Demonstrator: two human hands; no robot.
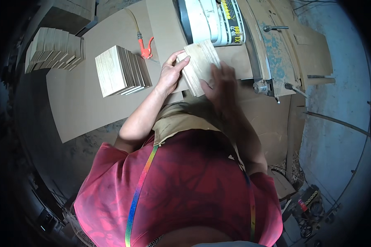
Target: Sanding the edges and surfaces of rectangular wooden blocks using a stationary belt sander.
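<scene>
A pale wooden board (202,59) with visible grain is tilted in front of me, and a second board edge shows along its left side. My left hand (173,72) is closed on the left edge, its thumb lying over the top. Over the board's right part is my right hand (224,82), smeared by motion; its thumb is near the lower edge and its fingers near the right edge. Whether it grips the board or only touches it, I cannot tell.
A row of upright wooden boards (111,72) stands on the brown sheet (78,107) at left, with more stacked boards (55,45) beyond. A red air blow gun (145,48) lies near a white bucket (208,20). At right is a worn machine bench (278,57) with metal handles.
</scene>
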